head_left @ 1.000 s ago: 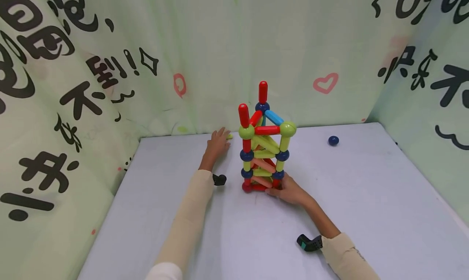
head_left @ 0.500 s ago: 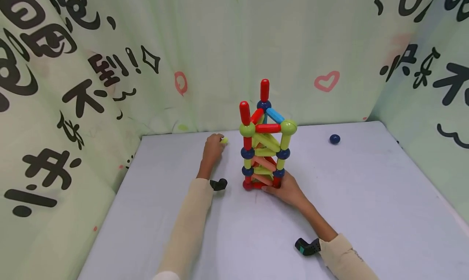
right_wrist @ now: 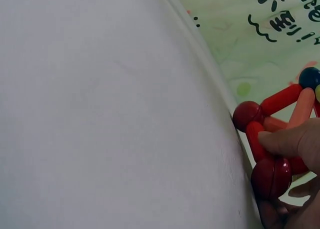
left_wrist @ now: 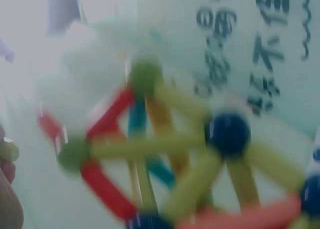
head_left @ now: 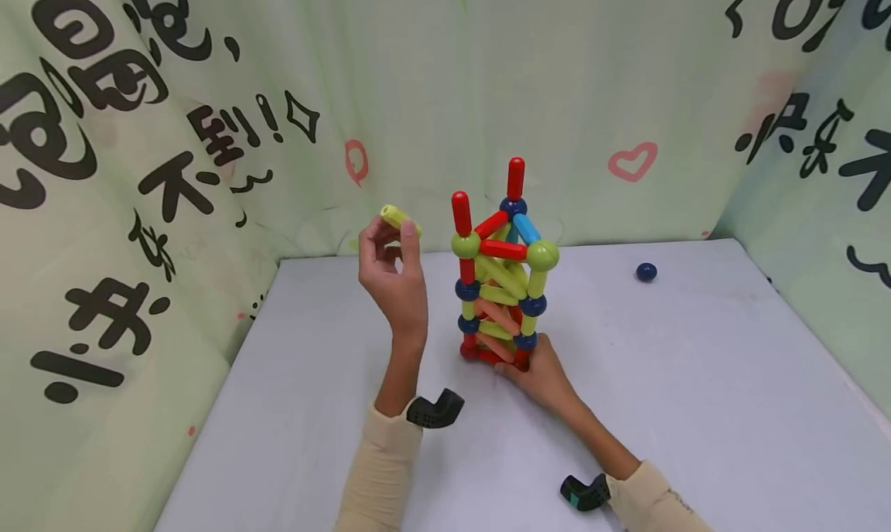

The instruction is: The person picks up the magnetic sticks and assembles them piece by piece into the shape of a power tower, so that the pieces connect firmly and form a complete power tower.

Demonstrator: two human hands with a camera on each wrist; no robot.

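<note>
A tower of coloured magnetic rods and balls stands upright on the table, with red rods pointing up from two of its top balls. My right hand grips the tower's base at its near right corner; in the right wrist view the thumb lies on a red bottom rod near a dark red ball. Left of the tower, my left hand is raised and pinches a yellow-green magnetic rod between thumb and fingers. The left wrist view is blurred, with the tower large in it and the held rod's end at the left edge.
A loose dark blue ball lies on the white table toward the back right. Behind the table hangs a pale green curtain with black writing and red hearts. Each wrist wears a black camera mount.
My left hand has picked up the yellow-green rod from the table's back edge and lifted it up and toward me. My right hand stays at the tower's base; the tower has turned slightly.
</note>
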